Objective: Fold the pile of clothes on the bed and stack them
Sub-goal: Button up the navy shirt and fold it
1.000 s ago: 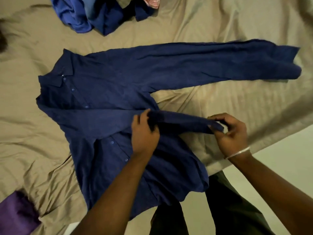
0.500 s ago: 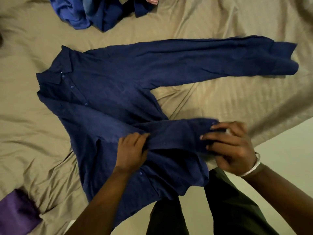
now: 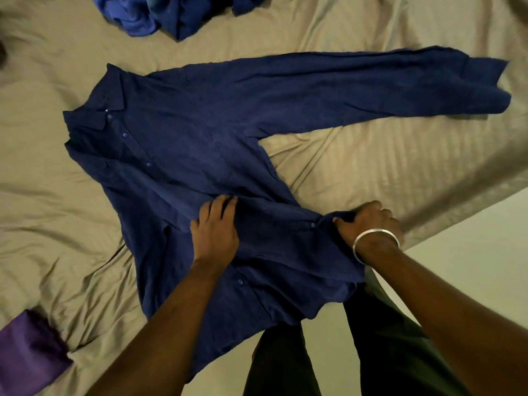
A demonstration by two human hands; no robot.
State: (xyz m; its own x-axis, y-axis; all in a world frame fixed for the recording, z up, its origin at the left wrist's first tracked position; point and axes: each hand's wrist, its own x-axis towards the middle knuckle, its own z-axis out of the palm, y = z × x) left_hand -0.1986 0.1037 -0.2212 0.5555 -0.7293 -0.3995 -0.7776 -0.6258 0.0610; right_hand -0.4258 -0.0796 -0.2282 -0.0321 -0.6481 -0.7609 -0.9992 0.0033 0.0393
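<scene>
Clothes pile (image 3: 168,15) cut off at top edge, purple cloth (image 3: 28,355) at left; right fingertips hidden under sleeve.

Tan-sheeted bed (image 3: 371,172) bears navy shirt (image 3: 200,144), blue pile (image 3: 160,15), purple cloth (image 3: 25,355).

Shirt (image 3: 183,155) lies flat mid-bed (image 3: 371,172), collar to the left, one sleeve (image 3: 371,81) stretched out to the right. Clothes pile (image 3: 171,15) behind it at far edge; folded cloth (image 3: 25,358) at near-left corner. Left hand (image 3: 214,227) rests on shirt's middle, right hand (image 3: 368,224) at its right edge.
</scene>
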